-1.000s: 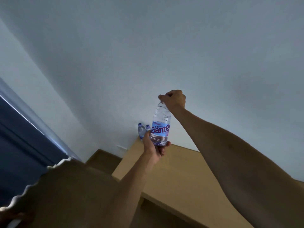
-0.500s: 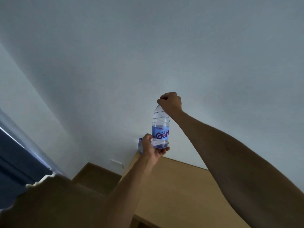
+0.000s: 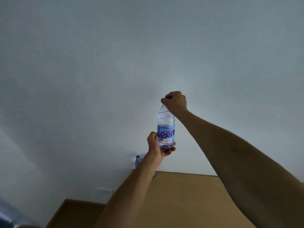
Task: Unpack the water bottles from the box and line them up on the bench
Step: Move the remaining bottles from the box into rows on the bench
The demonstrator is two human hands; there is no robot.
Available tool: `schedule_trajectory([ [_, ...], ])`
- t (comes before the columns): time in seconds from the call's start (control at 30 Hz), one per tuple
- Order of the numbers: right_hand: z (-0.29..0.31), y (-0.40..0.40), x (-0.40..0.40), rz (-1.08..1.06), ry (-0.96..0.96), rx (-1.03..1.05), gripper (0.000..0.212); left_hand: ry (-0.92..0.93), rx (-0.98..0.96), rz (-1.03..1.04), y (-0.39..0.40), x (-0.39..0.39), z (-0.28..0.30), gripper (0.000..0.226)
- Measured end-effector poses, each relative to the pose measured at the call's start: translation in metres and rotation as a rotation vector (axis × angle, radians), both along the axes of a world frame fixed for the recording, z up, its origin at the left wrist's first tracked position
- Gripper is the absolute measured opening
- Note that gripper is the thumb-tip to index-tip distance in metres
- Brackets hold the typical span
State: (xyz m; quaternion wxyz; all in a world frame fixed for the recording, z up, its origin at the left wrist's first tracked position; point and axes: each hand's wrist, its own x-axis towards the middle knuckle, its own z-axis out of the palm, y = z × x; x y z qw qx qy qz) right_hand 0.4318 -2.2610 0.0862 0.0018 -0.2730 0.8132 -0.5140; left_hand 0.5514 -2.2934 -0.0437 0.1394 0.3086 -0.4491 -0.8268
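Bottle higher now, both hands gripping.

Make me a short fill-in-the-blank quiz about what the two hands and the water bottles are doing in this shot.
1. The right hand grips the held bottle at its ____.
2. The left hand holds that bottle at its ____.
3. The held bottle's label is mainly ____ in colour.
4. A second bottle stands at the far end of the bench, against the ____.

Missing words: top; base; blue; wall
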Motion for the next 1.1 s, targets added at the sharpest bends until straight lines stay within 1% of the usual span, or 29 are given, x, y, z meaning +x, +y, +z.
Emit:
schedule_trajectory([
  [0.13, 0.005, -0.004, 0.008, -0.047, 0.009, 0.022, 0.021, 0.007, -0.014, -0.082, -0.016, 0.006, -0.001, 0.060],
  [0.23, 0.007, -0.010, 0.008, -0.044, 0.035, 0.052, 0.025, 0.006, 0.014, -0.122, -0.026, 0.010, -0.001, 0.058],
  [0.4, 0.013, -0.027, 0.011, -0.022, 0.063, 0.049, 0.025, 0.016, 0.049, -0.118, -0.038, 0.006, 0.001, 0.063],
  [0.63, 0.004, -0.054, 0.012, 0.015, 0.079, 0.106, 0.021, 0.042, 0.163, -0.075, -0.044, 0.004, -0.006, 0.063],
  [0.7, -0.004, -0.064, 0.012, -0.008, 0.082, 0.169, 0.023, 0.019, 0.165, -0.079, -0.053, 0.005, -0.011, 0.063],
  [0.77, -0.013, -0.070, 0.011, -0.014, 0.109, 0.289, 0.022, -0.018, 0.154, -0.093, -0.062, 0.008, -0.019, 0.064],
  [0.83, -0.024, -0.075, 0.009, 0.026, 0.160, 0.433, 0.021, -0.068, 0.145, -0.110, -0.071, 0.010, -0.034, 0.065],
  [0.9, -0.040, -0.076, 0.003, 0.071, 0.183, 0.521, 0.020, -0.144, 0.115, -0.153, -0.079, 0.013, -0.052, 0.065],
  [0.93, -0.050, -0.075, 0.000, 0.089, 0.167, 0.548, 0.020, -0.201, 0.082, -0.188, -0.083, 0.013, -0.062, 0.064],
  [0.97, -0.063, -0.074, -0.002, 0.103, 0.148, 0.573, 0.021, -0.289, -0.007, -0.227, -0.088, 0.013, -0.069, 0.063],
  [1.0, -0.076, -0.074, -0.005, 0.118, 0.140, 0.603, 0.022, -0.399, -0.161, -0.258, -0.093, 0.012, -0.075, 0.060],
  [1.03, -0.091, -0.073, -0.007, 0.136, 0.137, 0.638, 0.023, -0.537, -0.391, -0.304, -0.100, 0.011, -0.082, 0.054],
  [1.1, -0.122, -0.074, -0.012, 0.175, 0.142, 0.718, 0.029, -0.790, -0.961, -0.400, -0.117, 0.010, -0.095, 0.041],
])
